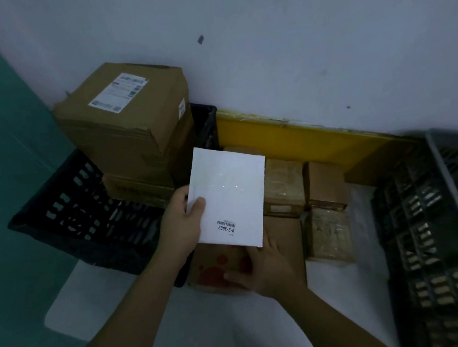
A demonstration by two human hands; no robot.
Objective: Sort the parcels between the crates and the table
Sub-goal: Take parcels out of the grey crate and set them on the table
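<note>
A flat white parcel (230, 195) with a barcode label is held up in the middle of the head view. My left hand (183, 222) grips its left edge, thumb on top. My right hand (270, 270) holds its lower edge from underneath. Below it lies a brown box with red spots (217, 264). A black crate (86, 212) on the left holds a large brown box (130, 118) stacked on another brown box (137, 187). Several small brown parcels (305, 191) lie on the white surface to the right.
A second black crate (427, 238) stands at the right edge. A yellow strip (288, 136) runs along the base of the grey wall. A teal panel (0, 139) fills the left side. The white floor (181, 331) shows under my arms.
</note>
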